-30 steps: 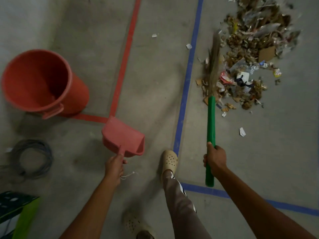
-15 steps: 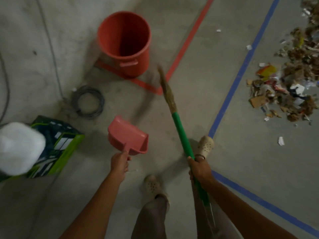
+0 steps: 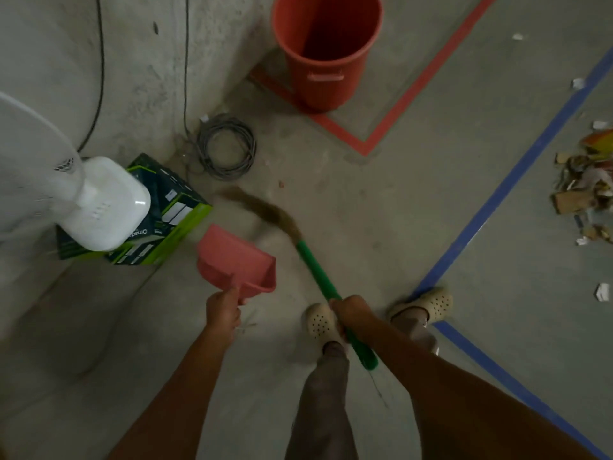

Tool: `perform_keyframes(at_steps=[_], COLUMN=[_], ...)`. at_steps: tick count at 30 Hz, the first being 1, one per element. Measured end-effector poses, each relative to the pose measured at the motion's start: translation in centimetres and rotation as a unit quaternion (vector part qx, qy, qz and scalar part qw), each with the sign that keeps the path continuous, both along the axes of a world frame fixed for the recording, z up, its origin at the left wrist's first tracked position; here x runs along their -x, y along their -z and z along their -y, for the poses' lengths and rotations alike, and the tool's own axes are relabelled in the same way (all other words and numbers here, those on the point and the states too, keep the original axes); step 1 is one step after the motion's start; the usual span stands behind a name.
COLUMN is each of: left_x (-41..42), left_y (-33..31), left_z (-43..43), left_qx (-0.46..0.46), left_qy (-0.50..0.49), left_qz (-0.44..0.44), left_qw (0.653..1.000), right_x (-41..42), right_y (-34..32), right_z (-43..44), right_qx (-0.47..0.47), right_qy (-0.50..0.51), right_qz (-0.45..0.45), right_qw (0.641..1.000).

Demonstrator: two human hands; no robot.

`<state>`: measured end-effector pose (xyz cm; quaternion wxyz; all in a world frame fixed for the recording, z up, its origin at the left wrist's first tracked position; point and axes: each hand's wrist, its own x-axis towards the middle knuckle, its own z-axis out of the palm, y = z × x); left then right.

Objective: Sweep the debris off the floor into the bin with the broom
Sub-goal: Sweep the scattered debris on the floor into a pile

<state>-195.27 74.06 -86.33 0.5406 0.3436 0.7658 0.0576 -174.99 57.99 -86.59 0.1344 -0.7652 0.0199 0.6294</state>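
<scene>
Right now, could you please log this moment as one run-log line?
left hand: holds dustpan | right hand: grips broom | bin: upright | debris: on floor, far right

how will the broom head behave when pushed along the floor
The broom has bristles curved sideways, so its head is probably soft and floppy, flicking light scraps only. Its green handle looks straight, likely stiff. The right hand grips it alone, so it seems light.

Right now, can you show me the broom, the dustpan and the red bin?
broom [image 3: 316, 270], head view, green handle.
dustpan [image 3: 232, 257], head view, pink scoop.
red bin [image 3: 326, 94], head view, front wall.
</scene>
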Motion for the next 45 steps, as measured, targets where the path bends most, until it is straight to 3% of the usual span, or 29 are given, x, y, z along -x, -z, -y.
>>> perform_keyframes(at_steps=[4,10,13,19,26,29,34,39,45], left_x=[-2.2,-8.0,-11.7,-16.1,-12.9,-10.5,-7.4,-6.5,-9.1], left_y=[0.0,-0.2,-0.2,0.5,0.8,0.8,1.1,1.7,1.4], left_z=[0.4,1.4,2.1,2.9,2.3,1.7,0.9,0.2,1.2], left_qx=[0.004,0.008,0.007,0.010,0.014,0.006,-0.008,-0.006,0.005], left_qy=[0.014,0.059,0.079,0.089,0.058,0.051,0.055,0.076,0.099], left_qz=[0.012,0.018,0.023,0.018,0.003,-0.007,-0.016,-0.008,0.013], left_qw=[1.000,0.998,0.997,0.996,0.998,0.999,0.998,0.997,0.995], right_x=[-3.5,-11.6,-14.0,-13.2,-8.1,-6.3,-5.4,-7.7,-12.4], right_y=[0.0,-2.2,-3.4,-4.6,-3.4,-1.0,3.2,5.4,5.3], right_z=[2.3,7.6,9.4,10.0,3.3,-0.8,-4.6,-2.8,3.3], right_qx=[0.023,0.038,0.038,-0.027,-0.106,-0.104,-0.059,-0.015,0.014], right_qy=[0.188,0.266,0.247,0.115,-0.080,-0.105,0.029,0.179,0.338], right_qz=[0.031,0.159,0.213,0.157,0.085,0.054,-0.009,0.023,0.100], right_qw=[0.981,0.950,0.944,0.981,0.987,0.988,0.998,0.984,0.936])
